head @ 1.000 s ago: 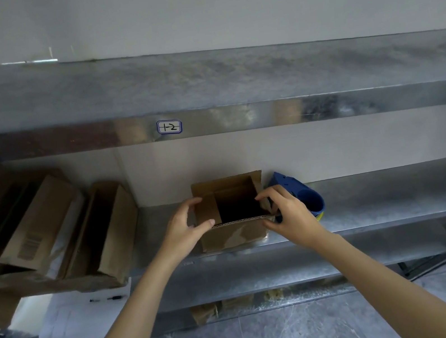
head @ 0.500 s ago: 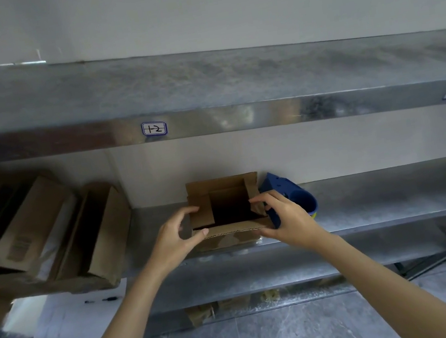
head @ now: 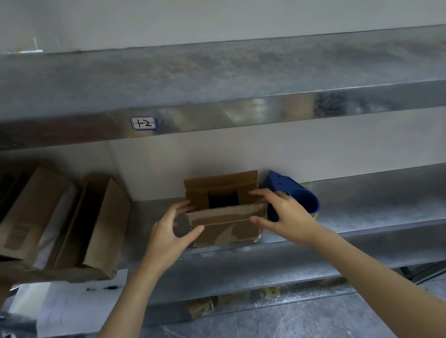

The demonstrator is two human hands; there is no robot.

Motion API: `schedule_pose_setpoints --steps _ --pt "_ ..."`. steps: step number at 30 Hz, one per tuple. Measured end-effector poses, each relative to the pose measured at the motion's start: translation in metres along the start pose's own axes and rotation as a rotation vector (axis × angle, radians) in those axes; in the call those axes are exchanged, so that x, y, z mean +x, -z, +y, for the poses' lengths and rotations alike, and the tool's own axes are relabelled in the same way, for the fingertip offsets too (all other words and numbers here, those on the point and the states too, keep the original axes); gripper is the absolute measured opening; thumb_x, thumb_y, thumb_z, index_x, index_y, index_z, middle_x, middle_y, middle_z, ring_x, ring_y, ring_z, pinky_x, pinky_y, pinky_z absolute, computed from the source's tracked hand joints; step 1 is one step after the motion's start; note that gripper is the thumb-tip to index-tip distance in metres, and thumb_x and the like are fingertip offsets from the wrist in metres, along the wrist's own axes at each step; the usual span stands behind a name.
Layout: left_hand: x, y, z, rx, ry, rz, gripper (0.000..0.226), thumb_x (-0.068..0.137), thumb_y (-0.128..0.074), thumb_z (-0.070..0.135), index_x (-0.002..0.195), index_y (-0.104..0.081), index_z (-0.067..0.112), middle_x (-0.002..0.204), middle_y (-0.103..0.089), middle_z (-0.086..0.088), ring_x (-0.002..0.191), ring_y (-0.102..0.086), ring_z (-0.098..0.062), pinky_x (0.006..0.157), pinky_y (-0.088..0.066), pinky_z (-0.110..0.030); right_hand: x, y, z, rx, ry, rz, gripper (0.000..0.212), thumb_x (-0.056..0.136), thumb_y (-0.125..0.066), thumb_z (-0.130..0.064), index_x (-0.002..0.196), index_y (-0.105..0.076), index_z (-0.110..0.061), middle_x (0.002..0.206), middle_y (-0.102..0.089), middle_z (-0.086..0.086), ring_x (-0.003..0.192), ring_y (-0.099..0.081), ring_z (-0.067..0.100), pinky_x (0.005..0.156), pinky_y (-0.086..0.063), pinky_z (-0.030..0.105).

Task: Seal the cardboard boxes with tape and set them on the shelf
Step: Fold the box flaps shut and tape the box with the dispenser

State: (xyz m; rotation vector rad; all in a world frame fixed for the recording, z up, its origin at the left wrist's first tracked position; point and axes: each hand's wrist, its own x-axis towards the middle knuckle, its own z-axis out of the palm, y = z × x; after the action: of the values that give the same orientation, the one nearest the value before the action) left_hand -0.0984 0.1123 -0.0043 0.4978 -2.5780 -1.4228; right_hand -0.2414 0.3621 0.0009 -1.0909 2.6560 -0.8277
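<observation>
A small brown cardboard box (head: 227, 225) stands on the middle metal shelf (head: 383, 201), its top still showing a dark gap between the side flaps. My left hand (head: 167, 234) grips the box's left side, fingers on the left flap and thumb on the front face. On the opposite side my right hand (head: 285, 214) holds the box the same way, fingers on the right flap. A blue tape dispenser (head: 294, 195) lies on the shelf just right of the box, partly behind my right hand.
Several flattened and open cardboard boxes (head: 47, 221) lean at the left end of the shelf. An upper shelf (head: 201, 84) with a label (head: 143, 122) overhangs. White paper with pens (head: 81, 301) lies lower left. Small cardboard pieces (head: 200, 306) sit under the bottom shelf.
Both hands have pressed the side flaps inward over the opening, narrowing the dark gap. The front flap now stands up in front. The box stays where it was on the shelf.
</observation>
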Motion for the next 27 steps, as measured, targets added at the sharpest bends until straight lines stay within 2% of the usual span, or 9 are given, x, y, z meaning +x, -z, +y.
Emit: schedule_pose_setpoints --steps 4,8,12,15,16,18,21,24,27 --pt "0.007 -0.009 0.000 -0.087 -0.026 0.148 0.049 0.087 -0.075 0.018 0.127 -0.051 0.032 0.117 -0.055 0.024 0.118 -0.054 -0.009 0.104 -0.049 -0.038 0.004 -0.003 0.001 0.072 -0.007 0.077 0.056 0.094 -0.064 -0.034 0.143 -0.039 -0.031 0.119 -0.063 0.002 0.103 -0.061 0.015 0.086 -0.054 0.033" --pt "0.016 -0.015 -0.006 -0.071 -0.073 0.231 0.073 0.081 -0.080 0.014 0.144 -0.043 0.022 0.137 -0.048 0.012 0.126 -0.047 -0.005 0.106 -0.048 -0.042 0.011 -0.005 0.001 0.139 -0.008 0.133 0.083 0.087 -0.073 -0.019 0.150 -0.023 -0.037 0.141 -0.047 -0.003 0.095 -0.061 0.009 0.075 -0.055 0.026" --pt "0.026 -0.010 -0.010 -0.026 -0.093 0.182 0.103 0.078 -0.084 0.018 0.156 -0.018 0.031 0.160 -0.022 0.009 0.144 -0.029 -0.010 0.113 -0.031 -0.032 0.016 -0.007 -0.005 0.165 0.015 0.137 0.094 0.083 -0.072 -0.008 0.152 -0.015 -0.039 0.157 -0.028 -0.007 0.110 -0.060 0.021 0.073 -0.059 0.037" --pt "0.033 -0.002 -0.010 -0.005 -0.108 0.078 0.105 0.080 -0.082 0.020 0.157 -0.012 0.036 0.162 -0.020 0.014 0.144 -0.022 -0.003 0.114 -0.023 -0.030 0.021 -0.006 -0.011 0.152 0.044 0.115 0.098 0.080 -0.069 -0.001 0.152 -0.015 -0.040 0.163 -0.009 -0.016 0.097 -0.064 0.020 0.062 -0.059 0.034" --pt "0.035 -0.001 -0.012 0.008 -0.110 0.048 0.104 0.081 -0.082 0.021 0.157 -0.012 0.036 0.161 -0.023 0.015 0.142 -0.022 -0.002 0.114 -0.022 -0.029 0.022 -0.007 -0.013 0.138 0.040 0.116 0.098 0.079 -0.070 -0.002 0.152 -0.017 -0.039 0.163 -0.012 -0.014 0.099 -0.063 0.020 0.069 -0.060 0.034" --pt "0.036 0.001 -0.013 0.025 -0.130 0.017 0.098 0.082 -0.081 0.022 0.155 -0.017 0.037 0.156 -0.030 0.016 0.137 -0.025 0.001 0.111 -0.023 -0.024 0.023 -0.010 -0.015 0.041 0.031 0.177 0.093 0.077 -0.073 -0.010 0.152 -0.024 -0.034 0.155 -0.034 -0.004 0.115 -0.055 0.022 0.091 -0.052 0.038" --pt "0.039 0.002 -0.021 0.086 -0.233 0.015 0.069 0.084 -0.079 0.023 0.143 -0.044 0.033 0.141 -0.042 0.014 0.127 -0.038 0.004 0.109 -0.036 -0.022 0.023 -0.013 -0.010 -0.162 0.025 0.278 0.073 0.076 -0.073 -0.027 0.143 -0.045 -0.027 0.121 -0.060 -0.001 0.111 -0.053 0.024 0.094 -0.046 0.045" --pt "0.041 0.003 -0.031 0.118 -0.282 0.032 0.044 0.083 -0.079 0.025 0.124 -0.062 0.024 0.128 -0.047 0.009 0.119 -0.048 -0.001 0.105 -0.043 -0.027 0.020 -0.020 -0.005 -0.134 0.003 0.269 0.041 0.081 -0.064 -0.037 0.120 -0.066 -0.024 0.122 -0.059 -0.002 0.113 -0.052 0.025 0.091 -0.048 0.049" --pt "0.042 0.000 -0.033 0.127 -0.298 0.047 0.040 0.083 -0.078 0.026 0.121 -0.065 0.021 0.129 -0.047 0.008 0.120 -0.049 -0.002 0.101 -0.042 -0.020 0.020 -0.024 -0.002 -0.007 -0.036 0.200 0.031 0.089 -0.066 -0.034 0.118 -0.066 -0.023 0.134 -0.054 -0.005 0.122 -0.050 0.020 0.095 -0.048 0.041"
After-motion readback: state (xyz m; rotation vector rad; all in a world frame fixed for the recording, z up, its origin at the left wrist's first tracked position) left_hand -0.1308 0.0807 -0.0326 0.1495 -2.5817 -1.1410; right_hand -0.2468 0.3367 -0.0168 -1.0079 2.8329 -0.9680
